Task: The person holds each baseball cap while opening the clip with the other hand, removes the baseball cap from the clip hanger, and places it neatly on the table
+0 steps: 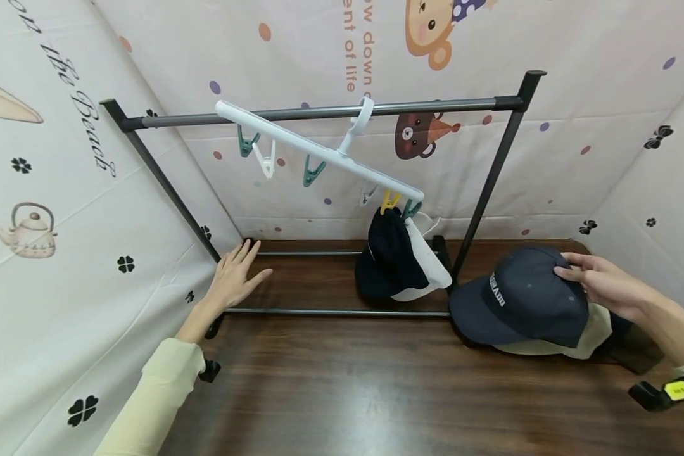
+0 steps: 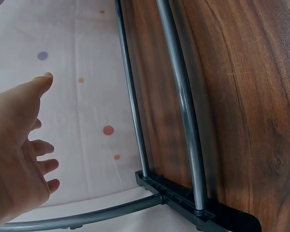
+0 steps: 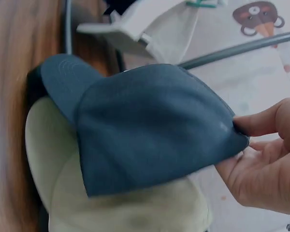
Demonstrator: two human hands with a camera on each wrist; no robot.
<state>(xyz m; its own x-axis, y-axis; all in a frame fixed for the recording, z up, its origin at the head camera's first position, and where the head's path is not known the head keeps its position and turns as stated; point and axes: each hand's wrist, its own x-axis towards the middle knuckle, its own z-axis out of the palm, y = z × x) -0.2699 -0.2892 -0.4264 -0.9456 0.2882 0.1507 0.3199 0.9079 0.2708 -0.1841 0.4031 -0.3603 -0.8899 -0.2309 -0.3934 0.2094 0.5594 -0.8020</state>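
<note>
My right hand (image 1: 612,286) pinches the back edge of a dark navy baseball cap (image 1: 527,297) with pale lettering, between thumb and fingers. In the right wrist view, the navy cap (image 3: 154,128) overlaps a beige cap (image 3: 130,208) below it. My left hand (image 1: 232,282) is spread beside the left post of a dark metal rack (image 1: 165,183), its fingers extended. A white clip hanger (image 1: 313,149) hooks over the rack's top bar and slants down to the right. From its lower end, yellow and green clips hold a black-and-white cap (image 1: 393,259).
Several unused clips, including a white clip (image 1: 266,161), dangle from the hanger's higher end. Two lower bars join the rack's feet on the brown wooden surface (image 1: 342,380). Printed white cloth (image 1: 63,316) stands around the back and sides. A dark item (image 1: 638,354) lies beneath the stacked caps.
</note>
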